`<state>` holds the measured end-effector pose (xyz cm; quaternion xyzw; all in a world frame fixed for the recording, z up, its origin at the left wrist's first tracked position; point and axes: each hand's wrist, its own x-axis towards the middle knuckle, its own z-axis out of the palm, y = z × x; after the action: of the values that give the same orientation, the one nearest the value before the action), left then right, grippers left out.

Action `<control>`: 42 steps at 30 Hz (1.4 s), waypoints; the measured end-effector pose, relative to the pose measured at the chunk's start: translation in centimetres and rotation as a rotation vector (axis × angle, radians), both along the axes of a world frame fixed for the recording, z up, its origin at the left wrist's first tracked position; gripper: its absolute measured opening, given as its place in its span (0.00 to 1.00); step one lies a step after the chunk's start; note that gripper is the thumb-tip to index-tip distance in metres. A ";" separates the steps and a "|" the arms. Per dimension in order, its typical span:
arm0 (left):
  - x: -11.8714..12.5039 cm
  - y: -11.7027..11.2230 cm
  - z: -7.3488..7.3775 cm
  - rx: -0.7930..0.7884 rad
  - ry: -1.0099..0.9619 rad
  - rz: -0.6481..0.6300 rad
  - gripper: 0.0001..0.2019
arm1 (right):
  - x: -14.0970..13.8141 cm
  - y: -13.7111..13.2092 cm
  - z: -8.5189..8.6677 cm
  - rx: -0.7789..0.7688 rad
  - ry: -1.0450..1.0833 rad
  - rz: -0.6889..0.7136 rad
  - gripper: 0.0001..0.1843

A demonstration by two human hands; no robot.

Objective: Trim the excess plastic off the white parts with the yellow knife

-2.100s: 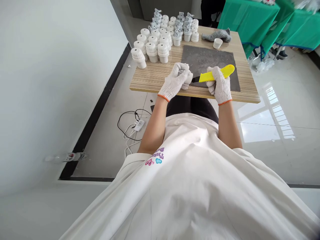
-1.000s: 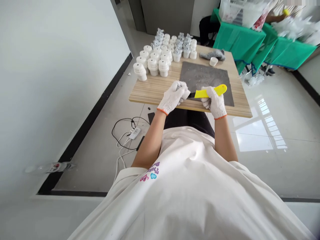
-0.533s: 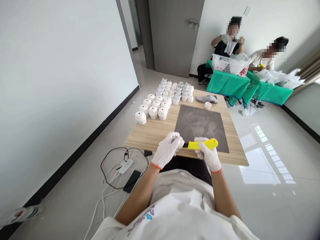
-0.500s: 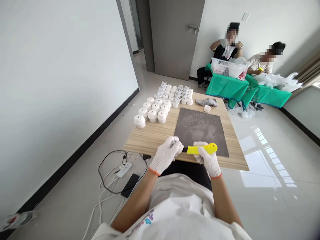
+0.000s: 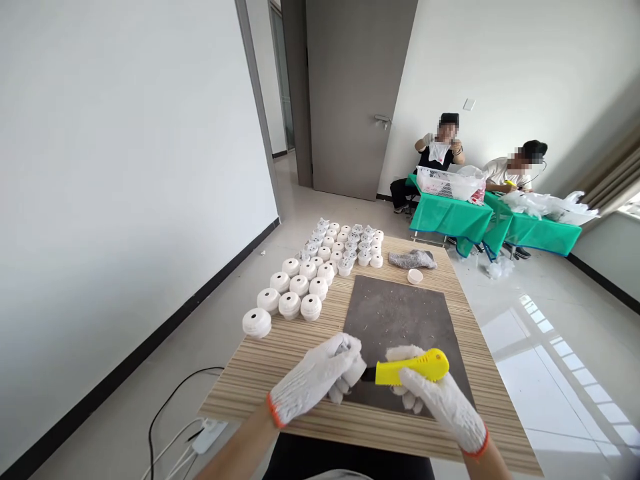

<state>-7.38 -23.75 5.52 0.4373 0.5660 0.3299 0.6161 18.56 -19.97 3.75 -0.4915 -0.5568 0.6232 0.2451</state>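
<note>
In the head view, the left hand (image 5: 323, 367) was curled round a small white piece (image 5: 356, 372), over the near part of the dark mat (image 5: 395, 313). The right hand (image 5: 425, 387) was wrapped round a yellow knife (image 5: 413, 369), its blade right by the piece. That one did not look finished. Rows of white pots (image 5: 299, 285) stood on the left of the table (image 5: 245, 387), going far back; I couldn't tell which were done or left.

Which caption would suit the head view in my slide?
The gloved left hand grips a white cylindrical part; the gloved right hand holds a yellow-handled utility knife over a dark gray mat.
</note>
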 end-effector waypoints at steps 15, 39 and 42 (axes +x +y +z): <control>1.1 10.2 -2.9 0.123 0.018 0.116 0.24 | -0.1 13.6 -3.5 0.055 0.136 0.049 0.29; 3.0 12.4 -2.5 0.067 -0.024 0.320 0.24 | -0.8 14.7 -2.2 0.018 0.194 -0.041 0.26; 5.0 15.5 -2.4 0.095 -0.125 0.450 0.24 | -1.6 15.9 -1.3 0.064 0.215 -0.263 0.23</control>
<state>-2.39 -8.22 3.09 0.3075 0.5938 0.5117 0.5395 16.94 -4.02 2.49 -0.4823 -0.4780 0.6167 0.3983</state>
